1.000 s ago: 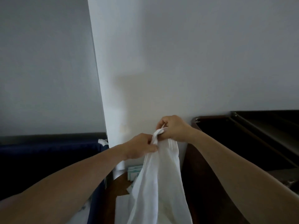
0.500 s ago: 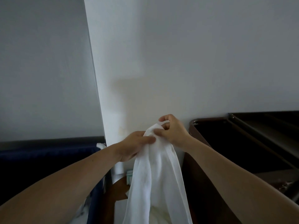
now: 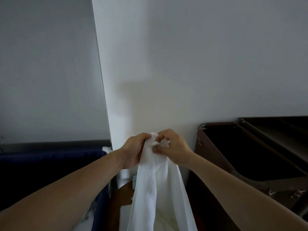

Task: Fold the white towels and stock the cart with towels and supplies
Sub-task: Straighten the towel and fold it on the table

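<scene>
A white towel (image 3: pixel 156 189) hangs down in long folds from both my hands, in front of the wall. My left hand (image 3: pixel 133 150) grips the bunched top edge from the left. My right hand (image 3: pixel 173 147) pinches the same top edge from the right, fingers curled round the cloth. The two hands almost touch. The towel's lower end runs out of the bottom of the view. The dark brown cart (image 3: pixel 233 147) stands to the right, its upper tray dark inside.
A navy fabric bin (image 3: pixel 50 164) stands at the left with a scrap of white cloth (image 3: pixel 107 149) on its corner. A white wall corner (image 3: pixel 103 80) rises between bin and cart. Below the towel lie a round wooden surface (image 3: pixel 120 197) and a pale green box (image 3: pixel 134 180).
My hands have come closer together and gathered the towel's top edge into a tighter bunch. The view has tilted slightly up and the hands sit a little lower.
</scene>
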Motion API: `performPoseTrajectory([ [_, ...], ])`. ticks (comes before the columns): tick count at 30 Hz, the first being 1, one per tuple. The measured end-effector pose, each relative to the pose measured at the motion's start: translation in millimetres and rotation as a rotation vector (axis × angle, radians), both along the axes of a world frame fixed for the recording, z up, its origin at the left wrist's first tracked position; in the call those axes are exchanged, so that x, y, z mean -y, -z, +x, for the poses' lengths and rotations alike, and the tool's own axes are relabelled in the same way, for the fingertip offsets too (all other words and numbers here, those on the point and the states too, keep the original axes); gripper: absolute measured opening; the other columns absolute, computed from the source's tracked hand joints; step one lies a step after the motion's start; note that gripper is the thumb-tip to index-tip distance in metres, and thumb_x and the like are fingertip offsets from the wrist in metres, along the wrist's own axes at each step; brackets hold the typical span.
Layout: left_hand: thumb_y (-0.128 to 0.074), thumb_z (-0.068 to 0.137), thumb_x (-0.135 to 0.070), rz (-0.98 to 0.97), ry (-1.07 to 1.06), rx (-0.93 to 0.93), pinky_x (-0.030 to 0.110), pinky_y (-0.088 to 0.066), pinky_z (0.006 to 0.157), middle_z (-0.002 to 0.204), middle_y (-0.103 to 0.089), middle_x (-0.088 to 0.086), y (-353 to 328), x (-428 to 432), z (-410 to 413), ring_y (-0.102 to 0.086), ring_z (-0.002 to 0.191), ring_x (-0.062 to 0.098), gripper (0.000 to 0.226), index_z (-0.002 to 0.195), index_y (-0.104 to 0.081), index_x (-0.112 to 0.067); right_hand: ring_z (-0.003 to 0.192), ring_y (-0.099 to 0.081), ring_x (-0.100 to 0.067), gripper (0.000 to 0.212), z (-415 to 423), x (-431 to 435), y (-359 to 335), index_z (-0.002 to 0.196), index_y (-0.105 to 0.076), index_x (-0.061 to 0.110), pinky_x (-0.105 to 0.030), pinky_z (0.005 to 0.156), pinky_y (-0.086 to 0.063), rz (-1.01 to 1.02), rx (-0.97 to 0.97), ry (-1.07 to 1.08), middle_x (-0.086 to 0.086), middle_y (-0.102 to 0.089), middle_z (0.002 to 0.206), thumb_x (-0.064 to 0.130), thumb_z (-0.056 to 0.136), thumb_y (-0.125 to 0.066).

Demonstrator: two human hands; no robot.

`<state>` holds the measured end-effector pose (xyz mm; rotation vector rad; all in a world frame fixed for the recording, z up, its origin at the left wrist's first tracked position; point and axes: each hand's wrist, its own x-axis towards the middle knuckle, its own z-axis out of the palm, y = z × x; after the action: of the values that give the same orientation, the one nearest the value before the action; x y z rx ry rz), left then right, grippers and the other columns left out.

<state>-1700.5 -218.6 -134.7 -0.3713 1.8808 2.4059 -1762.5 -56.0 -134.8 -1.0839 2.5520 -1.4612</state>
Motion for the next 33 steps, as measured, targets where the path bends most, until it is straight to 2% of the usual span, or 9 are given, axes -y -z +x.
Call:
performPoseTrajectory([
  [4, -0.047, 0.100, -0.024, -0.131, 0.016, -0.022, 0.050, -0.055, 0.092, 0.114, -0.071, 0.018, 0, 0, 1, -0.068, 0.105, 0.034, 0.035, 0.119, -0.067, -0.003, 0.106, -0.063, -0.012, 0.018, -2, -3, 6, 0.078, -0.066, 0.035, -0.031, 0.090, -0.050, -0.098, 0.104, 0.010, 0.011, -0.065, 0.115, 0.027, 0.079, -0.083],
  [9, -0.039, 0.105, -0.014, -0.297, -0.094, -0.095, 0.037, -0.057, 0.067, 0.096, -0.072, 0.013, -4, 5, -3, -0.071, 0.082, 0.024, 0.029, 0.106, -0.066, -0.003, 0.115, -0.061, -0.005, 0.021, -1, -15, -3, 0.072, -0.070, 0.040, -0.030, 0.101, -0.047, -0.140, 0.136, -0.015, 0.013, -0.066, 0.124, 0.024, 0.082, -0.080],
  [14, -0.034, 0.091, 0.005, -0.341, -0.145, -0.114, 0.029, -0.054, 0.058, 0.093, -0.068, 0.012, -13, 7, -8, -0.066, 0.078, 0.022, 0.033, 0.103, -0.064, -0.003, 0.060, -0.062, -0.004, 0.017, 7, -26, -31, 0.078, -0.066, 0.016, -0.020, 0.059, -0.050, -0.317, 0.271, -0.110, 0.009, -0.068, 0.066, 0.003, 0.086, -0.073],
  [17, -0.034, 0.091, 0.003, -0.338, -0.196, -0.151, 0.030, -0.051, 0.063, 0.094, -0.063, 0.015, -19, 3, -16, -0.060, 0.080, 0.025, 0.033, 0.107, -0.063, 0.000, 0.060, -0.062, -0.007, 0.009, 20, -30, -53, 0.078, -0.067, 0.013, -0.021, 0.057, -0.052, -0.402, 0.408, -0.214, 0.004, -0.068, 0.068, 0.007, 0.084, -0.071],
  [19, -0.038, 0.090, 0.001, -0.302, -0.335, -0.168, 0.034, -0.046, 0.073, 0.093, -0.061, 0.015, -23, 14, -27, -0.055, 0.085, 0.025, 0.029, 0.099, -0.065, -0.002, 0.063, -0.063, -0.012, 0.005, 26, -36, -68, 0.072, -0.070, 0.015, -0.025, 0.059, -0.055, -0.441, 0.543, -0.327, 0.000, -0.068, 0.070, 0.013, 0.077, -0.070],
  [21, -0.041, 0.088, 0.000, -0.293, -0.451, -0.156, 0.032, -0.040, 0.072, 0.087, -0.057, 0.011, -29, 29, -32, -0.049, 0.085, 0.023, 0.024, 0.087, -0.064, -0.009, 0.066, -0.063, -0.015, 0.008, 28, -41, -79, 0.070, -0.072, 0.016, -0.027, 0.064, -0.057, -0.441, 0.616, -0.407, -0.003, -0.067, 0.073, 0.015, 0.077, -0.068],
  [24, -0.044, 0.090, -0.002, -0.335, -0.305, -0.206, 0.031, -0.049, 0.069, 0.091, -0.068, 0.008, -40, 17, -21, -0.060, 0.086, 0.025, 0.030, 0.101, -0.069, -0.012, 0.069, -0.065, -0.014, 0.006, 20, -36, -83, 0.078, -0.072, 0.014, -0.026, 0.066, -0.056, -0.405, 0.547, -0.334, -0.003, -0.069, 0.077, 0.015, 0.083, -0.069],
  [27, -0.045, 0.094, -0.004, -0.320, -0.033, -0.295, 0.035, -0.059, 0.079, 0.105, -0.074, 0.011, -44, -19, -3, -0.071, 0.094, 0.027, 0.033, 0.113, -0.070, -0.012, 0.065, -0.064, -0.007, 0.005, 9, -23, -75, 0.085, -0.071, 0.011, -0.019, 0.057, -0.050, -0.313, 0.319, -0.113, 0.002, -0.070, 0.075, 0.012, 0.090, -0.071],
  [33, -0.036, 0.097, 0.002, -0.399, 0.025, -0.360, 0.026, -0.057, 0.082, 0.107, -0.074, 0.007, -40, -25, 12, -0.070, 0.099, 0.020, 0.042, 0.116, -0.070, -0.015, 0.066, -0.063, -0.009, 0.005, -2, -20, -60, 0.083, -0.073, 0.016, -0.021, 0.060, -0.051, -0.366, 0.235, 0.076, 0.006, -0.069, 0.070, 0.019, 0.086, -0.077],
])
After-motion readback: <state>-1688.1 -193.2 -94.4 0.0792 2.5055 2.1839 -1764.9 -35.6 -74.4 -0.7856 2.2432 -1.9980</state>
